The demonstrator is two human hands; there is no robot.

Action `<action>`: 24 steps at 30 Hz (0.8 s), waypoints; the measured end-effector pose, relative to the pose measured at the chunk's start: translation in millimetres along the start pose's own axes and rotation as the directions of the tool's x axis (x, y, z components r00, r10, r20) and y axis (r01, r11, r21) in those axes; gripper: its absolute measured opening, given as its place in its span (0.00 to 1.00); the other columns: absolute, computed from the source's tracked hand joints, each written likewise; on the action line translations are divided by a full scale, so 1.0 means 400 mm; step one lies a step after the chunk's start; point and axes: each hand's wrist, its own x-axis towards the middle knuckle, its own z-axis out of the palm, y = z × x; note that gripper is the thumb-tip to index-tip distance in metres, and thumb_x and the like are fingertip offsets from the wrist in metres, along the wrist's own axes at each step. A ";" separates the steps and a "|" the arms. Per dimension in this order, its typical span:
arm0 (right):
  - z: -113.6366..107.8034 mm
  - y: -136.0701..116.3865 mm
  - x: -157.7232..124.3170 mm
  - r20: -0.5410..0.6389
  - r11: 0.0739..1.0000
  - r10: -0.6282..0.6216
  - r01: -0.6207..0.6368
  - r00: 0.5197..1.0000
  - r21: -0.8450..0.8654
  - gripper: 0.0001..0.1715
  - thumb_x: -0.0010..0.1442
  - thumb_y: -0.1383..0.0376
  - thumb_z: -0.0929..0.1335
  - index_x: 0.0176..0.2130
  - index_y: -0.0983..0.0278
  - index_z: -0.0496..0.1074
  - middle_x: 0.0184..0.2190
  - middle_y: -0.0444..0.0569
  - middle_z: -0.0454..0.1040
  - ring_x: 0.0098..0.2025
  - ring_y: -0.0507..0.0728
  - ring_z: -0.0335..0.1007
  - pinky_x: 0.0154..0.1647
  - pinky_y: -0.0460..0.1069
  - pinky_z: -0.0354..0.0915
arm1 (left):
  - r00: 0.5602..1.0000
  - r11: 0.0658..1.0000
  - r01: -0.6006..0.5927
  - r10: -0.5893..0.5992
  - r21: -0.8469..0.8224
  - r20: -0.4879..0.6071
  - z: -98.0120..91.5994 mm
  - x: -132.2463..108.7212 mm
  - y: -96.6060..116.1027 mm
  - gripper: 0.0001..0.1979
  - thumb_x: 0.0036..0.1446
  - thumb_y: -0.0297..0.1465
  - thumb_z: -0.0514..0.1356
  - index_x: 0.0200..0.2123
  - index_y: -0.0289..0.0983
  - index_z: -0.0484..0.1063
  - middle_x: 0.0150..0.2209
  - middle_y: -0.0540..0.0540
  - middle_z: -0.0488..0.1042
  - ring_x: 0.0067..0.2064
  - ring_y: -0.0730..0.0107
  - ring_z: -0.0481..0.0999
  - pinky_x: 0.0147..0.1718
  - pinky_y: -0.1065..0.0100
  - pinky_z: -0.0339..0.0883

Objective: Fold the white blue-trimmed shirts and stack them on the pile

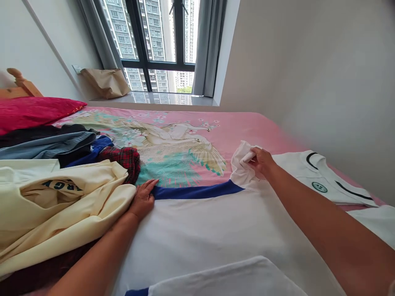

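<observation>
Spread before me on the bed is a white garment with a blue band (197,222), apparently a shirt. My right hand (262,162) pinches a bunched white end of it, lifted slightly off the bed at the far right corner. At the far left corner, my left hand (144,198) lies with fingers stretched out, resting at the end of the blue band. A folded-over white part with a bit of blue shows at the near edge. Close to my left forearm is a cream sweatshirt (92,201) with dark lettering, partly covering other clothes.
Left of me are a red plaid cloth (123,158), blue-grey trousers (52,146) and a red pillow (37,111). A folded white top (302,174) with black trim lies to the right. The pink bedsheet (240,127) reaches the window wall; a paper bag (106,83) stands on the sill.
</observation>
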 end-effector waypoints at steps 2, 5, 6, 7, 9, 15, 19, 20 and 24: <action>-0.033 -0.054 -0.071 0.012 0.997 -0.034 0.033 0.999 0.075 0.15 0.46 0.64 0.68 0.36 0.61 0.61 0.25 0.38 0.64 0.27 0.50 0.65 0.30 0.49 0.71 | 0.999 0.999 -0.003 0.002 0.033 0.044 -0.029 0.022 0.013 0.31 0.42 0.21 0.49 0.52 0.38 0.69 0.48 0.43 0.71 0.52 0.61 0.68 0.54 0.59 0.59; -0.087 -0.123 -0.180 0.059 0.986 -0.068 0.058 0.996 0.158 0.17 0.44 0.63 0.70 0.35 0.62 0.63 0.27 0.40 0.66 0.30 0.51 0.66 0.31 0.49 0.71 | 0.997 0.999 -0.010 0.006 0.048 0.077 -0.093 0.040 0.035 0.24 0.38 0.22 0.51 0.39 0.39 0.76 0.34 0.46 0.74 0.40 0.63 0.72 0.45 0.64 0.66; -0.108 -0.141 -0.216 0.075 0.980 -0.081 0.066 0.994 0.186 0.17 0.43 0.63 0.71 0.35 0.62 0.64 0.28 0.40 0.67 0.30 0.51 0.66 0.31 0.49 0.70 | 0.997 0.999 -0.011 0.007 0.052 0.080 -0.118 0.038 0.042 0.21 0.38 0.22 0.52 0.35 0.39 0.77 0.32 0.47 0.73 0.38 0.64 0.72 0.42 0.66 0.67; -0.129 -0.157 -0.251 0.089 0.975 -0.097 0.077 0.991 0.210 0.17 0.43 0.63 0.72 0.34 0.62 0.64 0.29 0.41 0.67 0.31 0.51 0.66 0.30 0.48 0.70 | 0.997 0.998 -0.014 0.010 0.054 0.078 -0.144 0.029 0.051 0.19 0.38 0.23 0.52 0.33 0.38 0.77 0.31 0.47 0.73 0.36 0.65 0.72 0.41 0.67 0.67; -0.174 -0.180 -0.319 0.109 0.964 -0.136 0.106 0.985 0.243 0.17 0.42 0.63 0.73 0.32 0.62 0.66 0.29 0.42 0.68 0.31 0.51 0.65 0.28 0.47 0.68 | 0.997 0.998 -0.035 0.031 0.051 0.071 -0.196 -0.006 0.069 0.17 0.40 0.24 0.52 0.32 0.38 0.76 0.33 0.47 0.73 0.37 0.66 0.72 0.40 0.68 0.66; -0.298 -0.203 -0.519 0.101 0.937 -0.236 0.199 0.966 0.286 0.16 0.44 0.61 0.74 0.35 0.61 0.71 0.35 0.43 0.72 0.37 0.53 0.68 0.32 0.46 0.69 | 0.979 0.984 -0.174 0.169 0.031 0.114 -0.303 -0.175 0.132 0.15 0.45 0.26 0.53 0.32 0.42 0.78 0.35 0.48 0.75 0.42 0.65 0.71 0.45 0.67 0.64; -0.363 -0.193 -0.634 0.059 0.936 -0.274 0.252 0.960 0.245 0.16 0.45 0.61 0.74 0.36 0.60 0.73 0.37 0.44 0.73 0.38 0.53 0.70 0.35 0.46 0.71 | 0.970 0.977 -0.210 0.204 0.039 0.131 -0.322 -0.264 0.151 0.16 0.47 0.25 0.53 0.33 0.44 0.78 0.36 0.48 0.76 0.43 0.64 0.71 0.48 0.64 0.62; -0.378 -0.187 -0.658 0.053 0.936 -0.286 0.267 0.957 0.229 0.15 0.45 0.61 0.74 0.36 0.60 0.73 0.37 0.45 0.74 0.39 0.53 0.70 0.36 0.46 0.71 | 0.969 0.976 -0.213 0.206 0.042 0.133 -0.320 -0.283 0.152 0.16 0.47 0.26 0.53 0.34 0.44 0.78 0.37 0.48 0.76 0.44 0.63 0.71 0.49 0.63 0.62; -0.439 -0.127 -0.734 0.002 0.954 -0.249 0.245 0.968 0.174 0.17 0.42 0.60 0.75 0.35 0.58 0.73 0.36 0.44 0.75 0.44 0.55 0.71 0.42 0.47 0.71 | 0.965 0.974 -0.220 0.209 0.056 0.156 -0.295 -0.358 0.137 0.14 0.50 0.29 0.54 0.34 0.45 0.79 0.38 0.47 0.77 0.45 0.60 0.72 0.48 0.59 0.63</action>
